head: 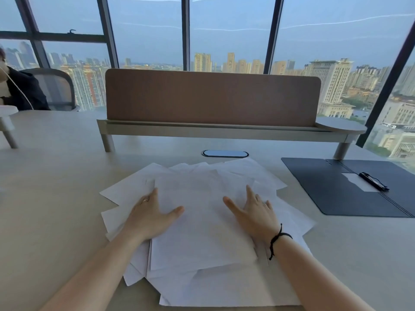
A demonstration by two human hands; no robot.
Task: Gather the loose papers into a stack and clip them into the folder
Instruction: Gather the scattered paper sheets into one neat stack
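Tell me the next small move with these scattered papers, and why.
Probably slide both hands inward to square the sheets. The left hand and right hand lie flat and open on the loose papers, which fan out at many angles, while the open folder with its clip waits apart to the right.

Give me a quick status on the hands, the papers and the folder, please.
Left hand and right hand flat, open on papers. Papers fanned out, unstacked. Folder open on the right, apart. Nothing between them.
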